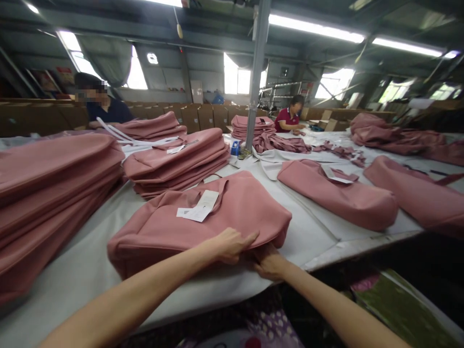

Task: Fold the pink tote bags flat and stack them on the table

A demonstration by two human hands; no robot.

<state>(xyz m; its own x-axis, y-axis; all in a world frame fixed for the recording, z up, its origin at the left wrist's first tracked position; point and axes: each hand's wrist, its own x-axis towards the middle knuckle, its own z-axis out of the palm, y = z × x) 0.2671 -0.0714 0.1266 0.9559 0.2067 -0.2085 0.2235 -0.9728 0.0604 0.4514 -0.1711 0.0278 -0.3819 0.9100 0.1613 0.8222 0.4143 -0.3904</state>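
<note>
A pink bag [232,208] lies on its side on the white-covered table [311,241], with white tags [203,207] by its handle. At the bag's near edge, my left hand [232,245] grips the material, its index finger stretched along the seam. My right hand [270,262] is close beside it on the right, with its fingers partly hidden under the bag's lower edge; what they hold, if anything, is hidden.
Stacked pink bags stand at the left [54,193] and behind [177,162]. Two more bags lie at the right [337,195] [416,193]. A metal post [256,77] rises behind. Two people work across the table.
</note>
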